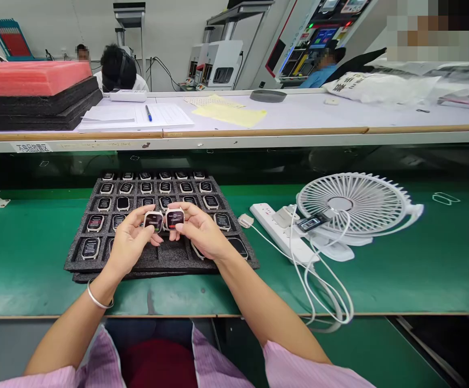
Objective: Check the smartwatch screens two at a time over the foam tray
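Foam tray (153, 266) on green bench (32, 258). Over tray's front half, left hand (131, 240) pinches left watch (153, 221) between thumb and fingers; right hand (202, 233) pinches right watch (175, 219) same way. Both grips closed on casings; watches side by side, screens lit. More watches seated in tray's compartments. Right of tray: power strip (265, 216), then white fan (340, 204).

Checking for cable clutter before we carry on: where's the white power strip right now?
In the head view, the white power strip lies right of centre on the green bench, between the black foam tray and the white fan.
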`<action>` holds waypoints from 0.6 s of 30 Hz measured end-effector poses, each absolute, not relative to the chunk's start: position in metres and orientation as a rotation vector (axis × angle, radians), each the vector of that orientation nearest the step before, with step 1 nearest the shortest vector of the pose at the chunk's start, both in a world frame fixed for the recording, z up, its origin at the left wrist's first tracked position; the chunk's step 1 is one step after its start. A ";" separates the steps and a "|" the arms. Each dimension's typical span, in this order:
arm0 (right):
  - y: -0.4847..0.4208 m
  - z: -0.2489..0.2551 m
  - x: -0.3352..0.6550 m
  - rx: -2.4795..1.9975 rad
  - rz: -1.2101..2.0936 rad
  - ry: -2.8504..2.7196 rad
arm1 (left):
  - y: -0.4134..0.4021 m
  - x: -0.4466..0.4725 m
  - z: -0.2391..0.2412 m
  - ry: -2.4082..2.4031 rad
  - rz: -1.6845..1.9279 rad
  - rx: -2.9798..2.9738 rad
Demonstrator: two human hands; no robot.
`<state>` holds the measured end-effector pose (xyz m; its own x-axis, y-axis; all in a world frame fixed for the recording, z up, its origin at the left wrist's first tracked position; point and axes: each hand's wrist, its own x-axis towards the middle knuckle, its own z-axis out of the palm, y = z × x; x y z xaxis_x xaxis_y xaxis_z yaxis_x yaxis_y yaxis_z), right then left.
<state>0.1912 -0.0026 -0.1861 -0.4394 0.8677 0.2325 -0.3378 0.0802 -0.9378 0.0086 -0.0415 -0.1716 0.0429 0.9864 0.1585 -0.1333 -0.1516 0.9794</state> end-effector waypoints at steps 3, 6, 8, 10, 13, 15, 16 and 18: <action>-0.003 -0.186 0.192 -0.598 1.563 -1.373 | -0.041 0.008 -0.174 0.989 1.335 1.219; -0.004 -0.186 0.192 -0.602 1.570 -1.372 | -0.041 0.009 -0.176 0.993 1.339 1.203; -0.004 -0.186 0.191 -0.608 1.577 -1.373 | -0.041 0.010 -0.177 1.015 1.347 1.199; -0.005 -0.185 0.191 -0.620 1.585 -1.365 | -0.041 0.011 -0.178 1.037 1.357 1.193; -0.005 -0.184 0.191 -0.639 1.612 -1.313 | -0.040 0.012 -0.178 1.033 1.355 1.171; -0.005 -0.184 0.191 -0.656 1.657 -1.249 | -0.039 0.011 -0.178 1.015 1.344 1.154; -0.004 -0.184 0.191 -0.667 1.684 -1.207 | -0.039 0.011 -0.178 1.005 1.336 1.147; -0.004 -0.184 0.192 -0.689 1.742 -1.113 | -0.040 0.011 -0.178 0.990 1.325 1.136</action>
<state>0.1924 -0.0042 -0.1841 -0.4140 0.9100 0.0223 -0.4025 -0.1610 -0.9011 0.0110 -0.0401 -0.1782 0.0334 0.9959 0.0846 -0.2014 -0.0762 0.9765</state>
